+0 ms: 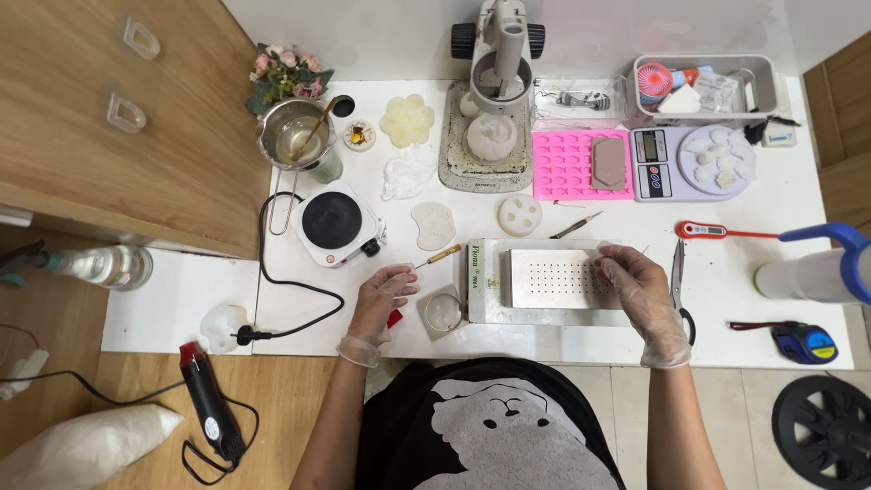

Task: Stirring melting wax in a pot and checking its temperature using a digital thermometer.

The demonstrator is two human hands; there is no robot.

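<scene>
While left fingers (399, 283) pinch a wooden-handled tool (438, 257), right fingers (615, 265) touch the perforated plate (553, 279).

I wear thin, clear disposable gloves on both hands; the plastic is loose and crinkled, bunching into a ruffled cuff at each wrist. My left hand (385, 295) sits just left of the perforated metal plate (555, 278), my right hand (640, 289) at its right edge. My forearms are bare below the gloves, with no sleeves reaching them. Below the plate, my black shirt (485, 426) shows a pale grey cartoon bear print across the chest.
</scene>
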